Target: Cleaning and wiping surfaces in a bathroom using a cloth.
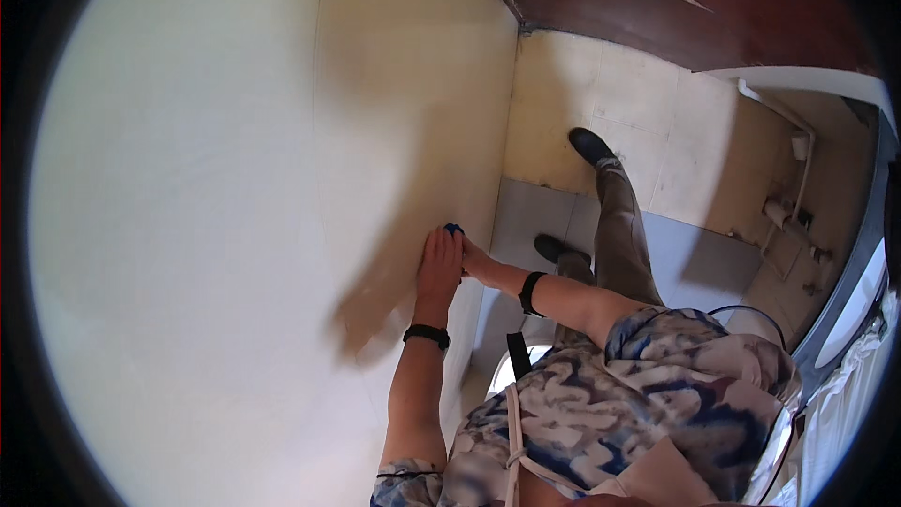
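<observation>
My left hand (pixel 440 264) lies against the pale wall (pixel 211 225), fingers together and stretched over a small dark blue object (pixel 453 229). Only the object's blue end shows past the fingertips; its kind cannot be told. From the right, my right hand (pixel 476 260) closes on the same object, touching the left hand. A black band circles each wrist. The hands' and arms' shadow falls on the wall to their left.
A dark red panel (pixel 633 0) bounds the top. Beige and grey floor tiles (pixel 630 102) lie under my dark shoes (pixel 590 146). At right, white pipes (pixel 808 176) run beneath a basin-like fixture, beside a white curtain (pixel 841 401).
</observation>
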Tool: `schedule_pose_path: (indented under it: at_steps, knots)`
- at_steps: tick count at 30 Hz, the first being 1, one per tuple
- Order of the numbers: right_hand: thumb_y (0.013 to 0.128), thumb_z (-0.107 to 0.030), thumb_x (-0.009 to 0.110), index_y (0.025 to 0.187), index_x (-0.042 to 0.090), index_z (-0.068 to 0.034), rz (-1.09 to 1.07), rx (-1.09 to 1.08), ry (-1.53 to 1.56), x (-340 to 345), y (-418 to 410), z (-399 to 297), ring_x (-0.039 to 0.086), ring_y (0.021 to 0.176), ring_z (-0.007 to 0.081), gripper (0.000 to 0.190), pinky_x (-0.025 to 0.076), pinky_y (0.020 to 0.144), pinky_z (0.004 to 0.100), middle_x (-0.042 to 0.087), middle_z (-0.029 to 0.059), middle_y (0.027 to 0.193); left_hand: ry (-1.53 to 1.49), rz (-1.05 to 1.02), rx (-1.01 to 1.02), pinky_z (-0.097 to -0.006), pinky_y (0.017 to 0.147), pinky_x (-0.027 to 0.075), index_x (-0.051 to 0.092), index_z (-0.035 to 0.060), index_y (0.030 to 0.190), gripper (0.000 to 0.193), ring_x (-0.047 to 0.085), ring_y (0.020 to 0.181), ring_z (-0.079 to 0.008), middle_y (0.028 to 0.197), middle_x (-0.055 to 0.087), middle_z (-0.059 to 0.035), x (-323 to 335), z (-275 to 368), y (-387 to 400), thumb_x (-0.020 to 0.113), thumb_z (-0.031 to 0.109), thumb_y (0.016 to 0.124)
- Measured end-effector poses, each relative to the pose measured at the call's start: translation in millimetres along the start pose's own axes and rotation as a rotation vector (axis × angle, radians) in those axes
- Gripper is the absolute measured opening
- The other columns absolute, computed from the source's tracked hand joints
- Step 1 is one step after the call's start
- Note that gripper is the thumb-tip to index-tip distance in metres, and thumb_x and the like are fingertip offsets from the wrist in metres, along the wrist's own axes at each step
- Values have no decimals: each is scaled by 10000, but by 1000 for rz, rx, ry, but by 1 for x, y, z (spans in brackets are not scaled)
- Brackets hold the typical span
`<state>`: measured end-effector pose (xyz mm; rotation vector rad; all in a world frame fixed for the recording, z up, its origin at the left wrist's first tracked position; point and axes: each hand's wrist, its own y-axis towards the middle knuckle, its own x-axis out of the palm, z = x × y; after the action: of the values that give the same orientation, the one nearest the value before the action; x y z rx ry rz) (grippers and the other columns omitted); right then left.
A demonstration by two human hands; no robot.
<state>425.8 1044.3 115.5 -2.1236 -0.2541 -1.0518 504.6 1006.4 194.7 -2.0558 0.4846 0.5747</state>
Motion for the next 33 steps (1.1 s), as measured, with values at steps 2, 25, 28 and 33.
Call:
schedule_pose_path:
  at_steps: [2, 25, 28, 33]
  knots:
    - [918, -309, 531, 1446, 245, -133, 146, 134, 286, -2, 1, -29, 462, 1227, 223, 625, 412, 978, 317, 403, 98, 1403, 0, 14, -2, -437, 1140, 146, 426, 51, 1342, 499, 338, 1317, -281, 1343, 456, -136, -10, -8, 28, 458, 260, 889]
    - [944, -134, 482, 1443, 226, -87, 21, -825, 224, -124, 116, -184, 408, 1259, 176, 563, 335, 1055, 327, 439, 97, 1362, 33, 574, -462, -542, 1112, 110, 552, 53, 1237, 461, 289, 1330, -296, 1257, 517, -69, -117, -78, 173, 538, 233, 813]
    - [936, -151, 494, 1425, 281, -75, 440, -1237, -1033, -122, 94, -172, 420, 1235, 217, 539, 348, 1036, 334, 445, 116, 1331, -40, 662, -468, -546, 1091, 182, 547, 28, 1222, 452, 336, 1298, -304, 1240, 521, -98, -120, -66, 153, 528, 227, 817]
    - [903, -169, 509, 1364, 371, -16, 392, -949, -327, -57, 46, -134, 408, 1208, 322, 505, 322, 1032, 366, 391, 184, 1327, -169, 692, -575, -518, 1074, 233, 532, -7, 1215, 447, 370, 1278, -319, 1247, 512, -153, -94, -42, 89, 510, 207, 824]
